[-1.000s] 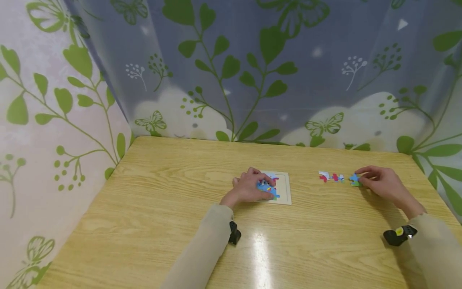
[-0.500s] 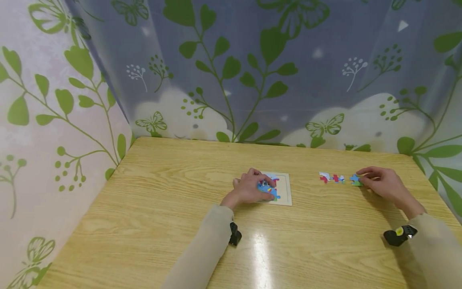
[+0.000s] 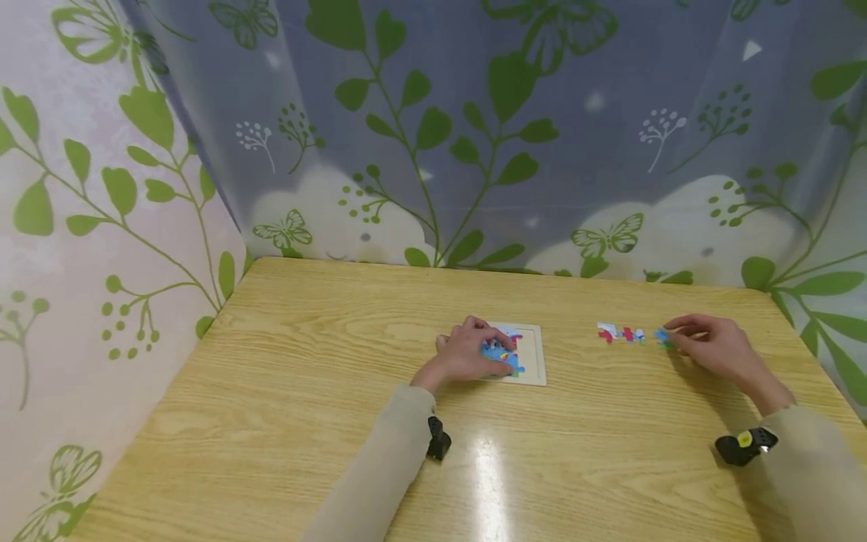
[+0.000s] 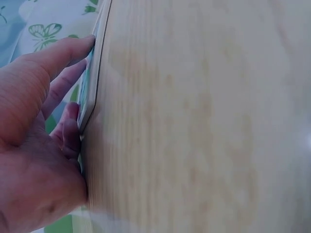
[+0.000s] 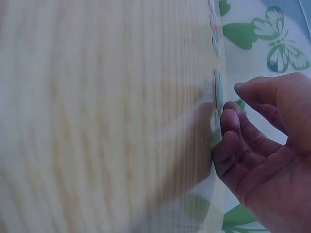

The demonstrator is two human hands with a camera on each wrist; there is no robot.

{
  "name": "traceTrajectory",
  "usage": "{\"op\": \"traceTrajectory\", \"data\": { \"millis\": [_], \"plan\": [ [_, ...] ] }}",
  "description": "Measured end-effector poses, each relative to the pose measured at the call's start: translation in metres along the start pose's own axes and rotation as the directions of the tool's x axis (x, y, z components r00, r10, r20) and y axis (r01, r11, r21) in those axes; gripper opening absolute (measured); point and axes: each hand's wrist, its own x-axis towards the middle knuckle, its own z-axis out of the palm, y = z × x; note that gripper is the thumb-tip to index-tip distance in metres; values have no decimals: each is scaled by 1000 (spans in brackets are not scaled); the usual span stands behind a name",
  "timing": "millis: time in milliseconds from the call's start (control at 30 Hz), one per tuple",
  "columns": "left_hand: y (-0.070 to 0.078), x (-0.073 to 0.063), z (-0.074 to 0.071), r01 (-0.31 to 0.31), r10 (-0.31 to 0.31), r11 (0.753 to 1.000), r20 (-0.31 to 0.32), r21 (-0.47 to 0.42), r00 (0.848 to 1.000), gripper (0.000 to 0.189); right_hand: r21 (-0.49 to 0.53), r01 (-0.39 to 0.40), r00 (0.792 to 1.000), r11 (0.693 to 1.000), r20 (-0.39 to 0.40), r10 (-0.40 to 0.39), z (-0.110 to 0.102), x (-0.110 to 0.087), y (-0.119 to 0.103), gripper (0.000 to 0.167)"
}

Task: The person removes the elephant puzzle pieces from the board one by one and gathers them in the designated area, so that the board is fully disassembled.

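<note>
Slightly leftward since half a second ago, the right hand point(image 3: 711, 345) has moved farther over the blue piece point(image 3: 660, 336), hiding more of its green lower edge; the left hand point(image 3: 467, 352) has stayed put. That piece lies on the tabletop point(image 3: 325, 406) beneath the right fingers point(image 5: 230, 120), which are curved with tips a little apart; whether they touch it cannot be told. Just left lie more pieces point(image 3: 606, 332), red, white and some blue. Left fingers are spread apart, resting on the pale board point(image 3: 534, 354), whose partly covered picture shows blue, red and yellow, with plain cream at right. Black cameras point(image 3: 439, 439) sit at both wrists
</note>
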Motion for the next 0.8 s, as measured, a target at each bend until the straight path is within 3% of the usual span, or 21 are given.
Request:
{"op": "traceTrajectory", "data": {
  "millis": [333, 567, 800],
  "plan": [
    [-4, -6, -5, -28, 24, 992, -34, -119, 999, 22, -38, 36, 999, 999, 29, -34, 5, -3, -32, 30],
    [-6, -8, -9, -60, 57, 997, -60, -45, 997, 20, -53, 55, 997, 997, 65, -51, 13, 0, -57, 30],
    [-5, -10, -15, -78, 78, 997, -17, 8, 997, 25, -11, 101, 992, 995, 79, -100, 25, 2, -77, 26]
  ]
}}
